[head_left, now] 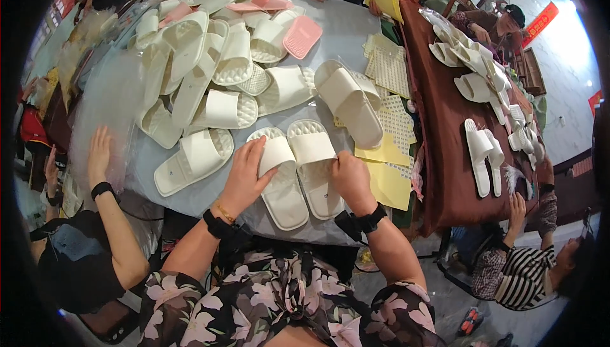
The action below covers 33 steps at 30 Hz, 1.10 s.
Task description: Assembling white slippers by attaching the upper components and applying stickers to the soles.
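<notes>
Two cream slippers with a quilted insole lie side by side in front of me, toes toward me: a left slipper [284,204] and a right slipper [325,201]. My left hand [244,172] grips the left slipper at the outer side of its strap, thumb and fingers closed around the edge. At the outer edge of the right slipper's strap, my right hand [352,180] is pinched, its fingertips partly hidden. Another pair of slippers [356,115], stacked and tilted, rests just beyond my right hand. A single slipper [184,169] lies to the left of my left hand.
A heap of cream slippers [219,108] with a few pink slippers [302,37] covers the grey tabletop [356,20]. Yellow sticker sheets [389,185] line its right edge. Clear plastic [105,115] hangs at left. More slippers [476,156] sit on a brown table [438,188]; co-workers surround both tables.
</notes>
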Tool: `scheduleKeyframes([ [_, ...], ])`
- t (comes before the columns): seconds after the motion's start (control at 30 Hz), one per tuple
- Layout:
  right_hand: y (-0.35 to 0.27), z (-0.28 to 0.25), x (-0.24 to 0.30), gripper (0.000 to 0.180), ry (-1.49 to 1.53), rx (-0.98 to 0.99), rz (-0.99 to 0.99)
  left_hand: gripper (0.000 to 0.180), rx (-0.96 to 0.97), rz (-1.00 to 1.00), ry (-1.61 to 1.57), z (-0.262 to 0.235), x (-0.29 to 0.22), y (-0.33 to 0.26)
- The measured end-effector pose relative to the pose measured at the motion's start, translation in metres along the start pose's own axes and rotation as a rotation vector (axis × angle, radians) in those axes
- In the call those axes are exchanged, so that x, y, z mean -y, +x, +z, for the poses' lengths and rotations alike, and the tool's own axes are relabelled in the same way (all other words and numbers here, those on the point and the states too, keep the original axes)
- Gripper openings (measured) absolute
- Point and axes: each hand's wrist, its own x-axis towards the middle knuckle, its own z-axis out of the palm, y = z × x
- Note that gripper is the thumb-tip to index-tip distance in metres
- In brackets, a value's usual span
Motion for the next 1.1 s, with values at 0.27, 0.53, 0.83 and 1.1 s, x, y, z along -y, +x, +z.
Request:
scheduleKeyframes([
  [0.27, -0.014, -0.002, -0.003, 0.020, 0.233, -0.090, -0.038, 0.070, -0.065, 0.069, 0.208, 0.001, -0.014, 0.000],
  [0.53, -0.028, -0.013, 0.000, 0.023, 0.419, -0.017, 0.065, 0.035, 0.244, 0.546, -0.012, 0.027, -0.064, -0.010],
  [0.83, -0.038, -0.051, -0.071, 0.018, 0.339, -0.191, 0.175, 0.049, 0.278, 0.389, 0.085, 0.037, -0.063, -0.011],
  [1.1, -0.014, -0.076, -0.131, 0.014, 0.180, -0.375, 0.244, 0.051, 0.285, 0.373, 0.072, 0.037, -0.064, -0.009],
])
